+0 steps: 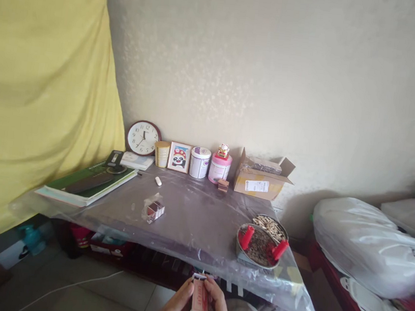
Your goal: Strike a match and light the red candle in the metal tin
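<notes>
A small matchbox (200,297) with a red printed face stands upright between my hands, just in front of the table's near edge. My left hand (176,306) pinches its left side, and my right hand (216,305) grips its right side with the fingers curled round. Pale tips show at the box's top end; whether they are matchsticks is too small to tell. On the table (190,213), a pack of matchboxes (155,210) lies in torn clear wrap. Farther right, a round tin (257,250) holds dark grains and two red cylinders, beside a dish of matchsticks (269,226).
Along the wall stand a clock (143,138), a framed panda picture (179,157), two canisters, a lucky-cat figure (223,151) and an open cardboard box (260,181). Books (88,182) lie at left by a yellow curtain (44,84). White plastic bags (365,241) sit at right.
</notes>
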The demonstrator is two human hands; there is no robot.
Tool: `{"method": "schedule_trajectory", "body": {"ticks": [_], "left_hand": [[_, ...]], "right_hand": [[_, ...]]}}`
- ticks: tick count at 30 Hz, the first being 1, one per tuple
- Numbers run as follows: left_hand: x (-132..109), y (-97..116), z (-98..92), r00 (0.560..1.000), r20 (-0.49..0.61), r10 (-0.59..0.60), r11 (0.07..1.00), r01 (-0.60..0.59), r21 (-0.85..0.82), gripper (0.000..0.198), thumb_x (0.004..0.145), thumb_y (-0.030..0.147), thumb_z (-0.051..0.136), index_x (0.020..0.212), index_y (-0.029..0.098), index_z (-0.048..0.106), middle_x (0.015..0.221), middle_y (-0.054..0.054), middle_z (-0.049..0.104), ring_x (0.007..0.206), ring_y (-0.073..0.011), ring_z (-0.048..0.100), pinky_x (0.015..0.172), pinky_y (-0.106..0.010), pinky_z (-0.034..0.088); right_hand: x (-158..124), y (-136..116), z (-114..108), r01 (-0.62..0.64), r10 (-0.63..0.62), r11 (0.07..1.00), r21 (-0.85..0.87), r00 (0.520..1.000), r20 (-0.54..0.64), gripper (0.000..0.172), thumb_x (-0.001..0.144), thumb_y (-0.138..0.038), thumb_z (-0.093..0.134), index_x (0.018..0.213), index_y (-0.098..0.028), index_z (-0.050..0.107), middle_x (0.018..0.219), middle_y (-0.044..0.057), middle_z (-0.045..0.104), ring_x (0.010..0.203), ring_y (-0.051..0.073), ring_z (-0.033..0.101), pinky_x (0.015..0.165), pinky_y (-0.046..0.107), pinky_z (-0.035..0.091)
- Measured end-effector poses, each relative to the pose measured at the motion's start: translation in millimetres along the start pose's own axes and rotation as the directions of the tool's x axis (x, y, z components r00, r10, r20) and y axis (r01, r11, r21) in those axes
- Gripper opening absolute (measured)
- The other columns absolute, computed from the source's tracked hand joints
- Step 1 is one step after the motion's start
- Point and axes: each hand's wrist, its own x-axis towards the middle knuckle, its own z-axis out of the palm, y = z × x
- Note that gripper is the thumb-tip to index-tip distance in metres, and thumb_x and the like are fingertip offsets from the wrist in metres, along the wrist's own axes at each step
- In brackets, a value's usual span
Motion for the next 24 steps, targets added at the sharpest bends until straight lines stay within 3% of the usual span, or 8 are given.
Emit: {"method": "schedule_trajectory", "body": {"ticks": [4,8,10,15,19,24], "left_hand": [[-7.0,1.4,7.6,0.999,-0.002,-0.041,0.998,0.04,-0.04,0.029,0.078,0.036,0.07,0.102,0.02,0.072,0.104,-0.009,0.072,0.104,-0.0232,0.063,0.086,-0.029,0.046],[-10.0,3.4,8.2,0.999,-0.037,0.01,0.999,-0.011,-0.045,0.026,0.085,0.03,0.062,0.104,0.014,0.071,0.095,-0.009,0.074,0.084,-0.016,0.066,0.079,-0.026,0.048],[-10.3,4.0,5.4,0.998,-0.067,-0.002,0.999,-0.002,-0.045,0.024,0.088,0.03,0.059,0.102,0.014,0.071,0.092,-0.008,0.074,0.082,-0.0151,0.067,0.076,-0.027,0.049],[-10.2,2.9,-2.4,0.985,-0.158,-0.07,0.996,0.077,0.034,0.027,0.089,0.034,0.056,0.098,0.013,0.07,0.083,-0.008,0.074,0.068,-0.014,0.066,0.063,-0.026,0.048],[-10.5,1.5,-3.3,0.983,-0.159,-0.091,0.989,0.108,0.097,0.027,0.088,0.035,0.056,0.099,0.013,0.069,0.08,-0.007,0.072,0.065,-0.0133,0.064,0.061,-0.026,0.044],[-10.3,2.6,0.2,0.983,-0.165,-0.079,0.986,0.102,0.132,0.021,0.085,0.033,0.062,0.09,0.015,0.07,0.072,-0.003,0.069,0.063,-0.0128,0.061,0.059,-0.025,0.04]], "right_hand": [[-1.4,-17.1,-4.1,-0.127,0.126,0.991,0.049,0.991,0.036,0.041,0.092,-0.027,0.045,0.132,-0.031,0.044,0.137,0.003,0.055,0.127,0.022,0.052,0.105,0.038,0.046],[9.6,-27.0,-25.9,-0.202,0.165,0.966,0.159,0.962,0.218,0.049,0.088,-0.041,0.056,0.135,-0.031,0.045,0.135,0.002,0.057,0.123,0.022,0.056,0.104,0.032,0.046],[18.9,-29.7,-39.4,-0.212,0.154,0.96,0.183,0.945,0.288,0.044,0.087,-0.043,0.059,0.129,-0.032,0.052,0.136,0.002,0.057,0.124,0.021,0.055,0.103,0.03,0.046],[41.2,-34.5,-57.8,-0.014,0.001,0.999,0.05,0.966,0.259,0.013,0.091,-0.026,0.057,0.1,-0.03,0.064,0.116,0.0,0.064,0.106,0.013,0.064,0.09,0.018,0.051],[50.4,-37.0,-58.0,0.157,-0.119,0.983,-0.095,0.94,0.319,0.013,0.093,-0.018,0.052,0.096,-0.026,0.063,0.098,0.001,0.064,0.087,0.011,0.065,0.077,0.017,0.052],[54.9,-43.0,-57.8,0.236,-0.069,0.922,-0.305,0.878,0.473,0.02,0.092,-0.009,0.05,0.098,-0.024,0.061,0.097,0.003,0.063,0.086,0.015,0.064,0.076,0.023,0.052]]}}
